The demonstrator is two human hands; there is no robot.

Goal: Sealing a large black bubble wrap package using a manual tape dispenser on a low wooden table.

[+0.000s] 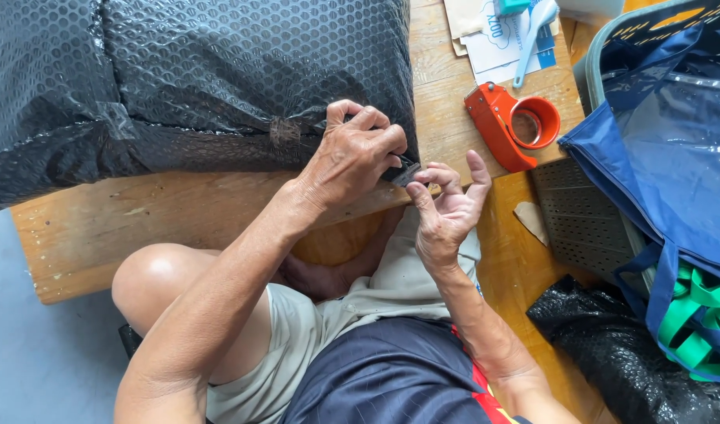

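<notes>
Both hands — parcel corner between fingertips

The parcel is black with a bubble-dot pattern; the tape gun is orange, the bag blue, the straps green.

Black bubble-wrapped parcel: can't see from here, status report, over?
Left hand pressing black bubble-wrapped parcel at its corner. Right hand pinching tape end there. Orange tape dispenser lies beside, clear of both.
</notes>
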